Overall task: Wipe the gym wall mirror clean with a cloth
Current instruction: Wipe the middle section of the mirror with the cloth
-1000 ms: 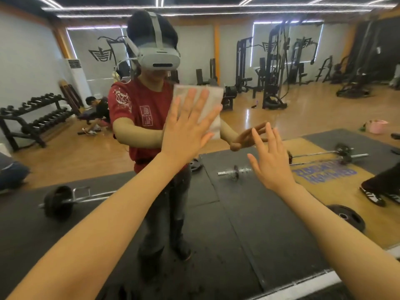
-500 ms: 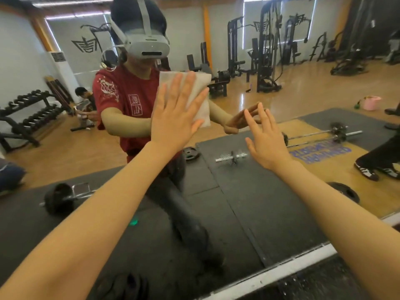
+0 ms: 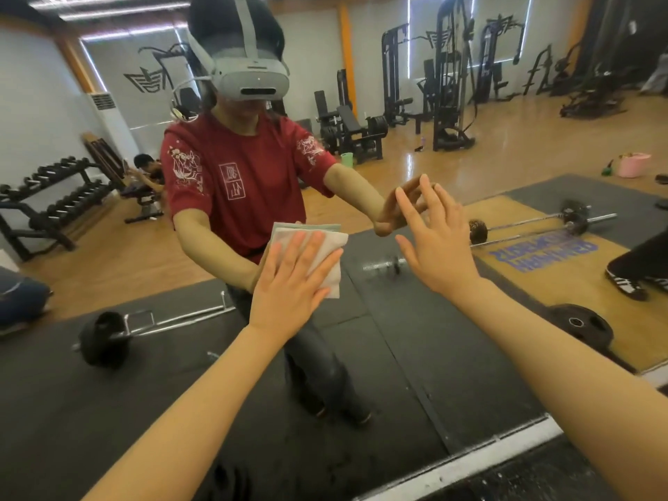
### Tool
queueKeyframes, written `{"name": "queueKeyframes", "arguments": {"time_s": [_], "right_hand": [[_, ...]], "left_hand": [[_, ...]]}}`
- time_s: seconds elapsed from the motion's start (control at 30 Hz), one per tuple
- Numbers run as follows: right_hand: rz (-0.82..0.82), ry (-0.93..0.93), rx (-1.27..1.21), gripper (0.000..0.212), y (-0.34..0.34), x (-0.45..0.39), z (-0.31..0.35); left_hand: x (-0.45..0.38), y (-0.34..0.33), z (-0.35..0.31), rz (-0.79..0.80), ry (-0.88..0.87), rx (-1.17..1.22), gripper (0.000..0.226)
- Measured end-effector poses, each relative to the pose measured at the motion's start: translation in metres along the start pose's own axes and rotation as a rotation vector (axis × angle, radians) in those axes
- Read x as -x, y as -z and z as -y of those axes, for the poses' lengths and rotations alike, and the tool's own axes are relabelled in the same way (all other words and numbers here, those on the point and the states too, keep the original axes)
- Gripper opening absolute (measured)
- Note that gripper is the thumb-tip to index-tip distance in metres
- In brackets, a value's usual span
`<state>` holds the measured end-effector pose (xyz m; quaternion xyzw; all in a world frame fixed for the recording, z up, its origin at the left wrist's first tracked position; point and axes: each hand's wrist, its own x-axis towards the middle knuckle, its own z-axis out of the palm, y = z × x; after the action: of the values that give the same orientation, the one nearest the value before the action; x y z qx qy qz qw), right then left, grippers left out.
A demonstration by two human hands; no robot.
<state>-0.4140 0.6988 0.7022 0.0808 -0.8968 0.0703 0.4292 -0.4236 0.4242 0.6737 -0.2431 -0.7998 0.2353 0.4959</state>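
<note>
Left hand (image 3: 289, 283), fingers flat, presses cloth (image 3: 327, 254) on mirror (image 3: 415, 356); right hand (image 3: 439, 244), fingers spread, holds nothing.

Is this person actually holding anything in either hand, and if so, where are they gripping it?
Nothing is gripped. The left hand presses a folded white cloth flat against the mirror with straight fingers, covering its lower left part. The right hand is open and empty.

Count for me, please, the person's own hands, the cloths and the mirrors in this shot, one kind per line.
Hands: 2, left hand and right hand
Cloth: 1, under the flat left hand
Mirror: 1
Total: 4
</note>
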Motion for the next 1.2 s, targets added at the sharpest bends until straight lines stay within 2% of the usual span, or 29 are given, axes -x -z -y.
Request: {"name": "queueKeyframes", "arguments": {"time_s": [0.2,0.33,0.47,0.63,0.7,0.83,0.87,0.97,1.03,1.13,1.2], "right_hand": [[-0.135,0.030,0.028,0.061,-0.014,0.000,-0.005],[-0.184,0.146,0.056,0.057,-0.011,-0.008,-0.027],[-0.201,0.091,0.033,0.060,0.000,-0.021,-0.059],[-0.187,0.108,0.043,0.060,0.003,-0.032,-0.090],[-0.201,0.120,0.028,0.059,0.000,-0.034,-0.095],[-0.240,0.125,-0.010,0.059,-0.007,-0.035,-0.097],[-0.246,0.131,-0.025,0.060,-0.009,-0.036,-0.098],[-0.259,0.187,-0.040,0.062,-0.007,-0.038,-0.110],[-0.280,0.224,-0.051,0.061,-0.003,-0.039,-0.122],[-0.322,0.175,-0.070,0.060,0.001,-0.044,-0.144],[-0.337,0.126,-0.077,0.061,0.001,-0.048,-0.160]], "left_hand": [[-0.016,-0.003,-0.026,-0.030,0.190,0.030,0.078],[-0.054,0.008,-0.031,-0.042,0.221,0.041,0.078],[-0.101,0.029,-0.020,-0.042,0.309,0.066,0.076],[-0.129,0.034,-0.045,-0.025,0.534,0.062,0.078],[-0.137,0.034,-0.056,0.003,0.523,0.089,0.080],[-0.130,0.035,-0.040,0.016,0.380,0.081,0.078],[-0.129,0.036,-0.035,0.011,0.409,0.078,0.078],[-0.149,0.042,-0.036,-0.031,0.638,0.122,0.078],[-0.174,0.045,-0.044,-0.065,0.708,0.126,0.078],[-0.211,0.047,-0.069,-0.069,0.611,0.100,0.076],[-0.225,0.044,-0.093,-0.047,0.393,0.097,0.073]]}}
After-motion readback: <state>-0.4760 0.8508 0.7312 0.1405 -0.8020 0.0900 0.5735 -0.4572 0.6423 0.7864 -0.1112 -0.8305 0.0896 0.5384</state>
